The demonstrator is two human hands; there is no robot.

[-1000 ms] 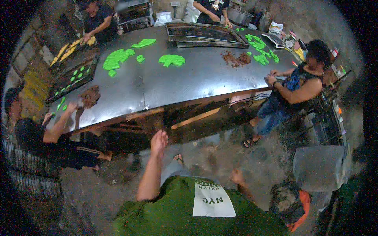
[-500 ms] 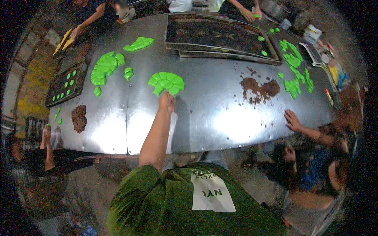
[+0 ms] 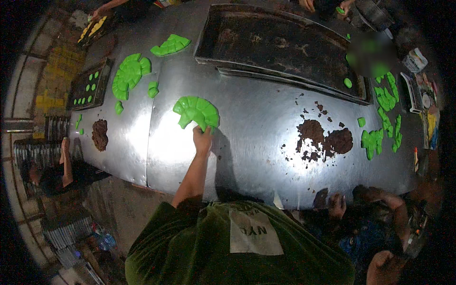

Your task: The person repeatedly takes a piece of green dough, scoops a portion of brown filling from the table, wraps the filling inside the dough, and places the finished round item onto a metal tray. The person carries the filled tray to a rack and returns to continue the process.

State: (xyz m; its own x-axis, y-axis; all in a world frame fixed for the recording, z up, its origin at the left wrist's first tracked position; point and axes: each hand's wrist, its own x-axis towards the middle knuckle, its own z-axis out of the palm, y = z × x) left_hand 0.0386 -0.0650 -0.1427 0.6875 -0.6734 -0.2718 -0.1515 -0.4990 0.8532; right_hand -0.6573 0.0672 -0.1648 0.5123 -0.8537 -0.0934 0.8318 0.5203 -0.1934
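Observation:
On the metal table in front of me lies a fan-shaped slab of bright green dough (image 3: 195,111), scored or cut into segments. My left hand (image 3: 203,137) reaches up to its lower right edge, fingers closed on a small piece of the dough there. The fingertips are partly hidden by the hand itself. My right hand does not show. Left of the slab sit another curved green dough slab (image 3: 129,76) and small loose dough pieces (image 3: 153,89). Farther back is a flat green dough wedge (image 3: 171,45).
A large dark baking tray (image 3: 270,47) stands at the back. Brown crumbly filling (image 3: 316,135) lies to the right, with a smaller brown lump (image 3: 99,135) at left. A small tray (image 3: 89,88) holds green rounds. More green dough (image 3: 373,141) is at right. Other people work around the table.
The whole view has shifted. My left hand stays at the slab's lower edge, now toward its right side. At right, a co-worker's hand has moved back from the tabletop to the near edge.

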